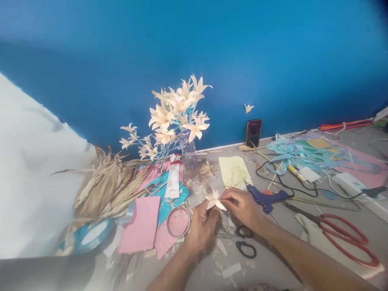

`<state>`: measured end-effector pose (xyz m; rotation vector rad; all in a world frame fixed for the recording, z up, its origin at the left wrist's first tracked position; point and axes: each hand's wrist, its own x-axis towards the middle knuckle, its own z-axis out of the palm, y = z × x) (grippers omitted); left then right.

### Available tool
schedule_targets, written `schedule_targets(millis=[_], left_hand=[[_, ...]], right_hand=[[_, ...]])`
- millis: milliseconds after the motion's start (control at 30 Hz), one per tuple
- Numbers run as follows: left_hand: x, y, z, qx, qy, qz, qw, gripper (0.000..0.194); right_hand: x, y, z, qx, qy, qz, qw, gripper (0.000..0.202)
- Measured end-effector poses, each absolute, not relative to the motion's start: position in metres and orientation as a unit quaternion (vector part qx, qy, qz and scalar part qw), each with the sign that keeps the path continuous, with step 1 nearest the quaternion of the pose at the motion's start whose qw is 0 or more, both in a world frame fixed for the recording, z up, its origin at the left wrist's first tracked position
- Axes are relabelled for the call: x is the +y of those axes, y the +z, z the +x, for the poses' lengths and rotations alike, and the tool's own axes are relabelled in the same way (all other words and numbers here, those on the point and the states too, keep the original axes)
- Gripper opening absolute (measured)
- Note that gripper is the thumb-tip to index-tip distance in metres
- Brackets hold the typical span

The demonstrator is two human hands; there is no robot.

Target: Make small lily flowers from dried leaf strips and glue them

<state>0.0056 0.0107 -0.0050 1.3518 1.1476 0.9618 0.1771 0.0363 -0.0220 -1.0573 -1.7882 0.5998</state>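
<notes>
A cream-coloured craft flower (215, 201) with pointed petals is held between my two hands above the table. My left hand (203, 224) is closed around its base from the left. From the right, my right hand (241, 204) pinches at one of its petals; the fingertips are partly hidden. Just below the hands lie small black-handled scissors (246, 247), their blades partly covered. A blue glue gun (266, 197) rests right of my right hand. Behind stands a clear vase (188, 151) with a bunch of similar cream flowers (178, 101) on blue stems.
Dried husks (106, 186) pile up at the left beside a blue ribbon roll (93, 236). Pink paper (141, 224) and a tape roll (178, 221) lie nearer. Large red-handled scissors (348, 232), a power strip (360, 194) and blue ribbons (297, 151) are right. A phone (254, 132) leans on the wall.
</notes>
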Motion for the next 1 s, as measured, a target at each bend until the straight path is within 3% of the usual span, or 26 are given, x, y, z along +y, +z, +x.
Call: schedule_targets(millis=[300,533,1000], left_hand=[[0.009,-0.009,0.008,0.460,0.413,0.576,0.535,0.038],[0.014,-0.006,0.009,0.503,0.466,0.574,0.447,0.014],[0.006,0.001,0.011,0.469,0.592,0.444,0.483,0.021]], right_hand=[[0.037,-0.027,0.177,-0.732,0.236,-0.438,0.467,0.015],[0.034,-0.028,0.174,-0.723,0.233,-0.450,0.469,0.014],[0.026,-0.024,0.168,-0.717,0.306,-0.457,0.428,0.012]])
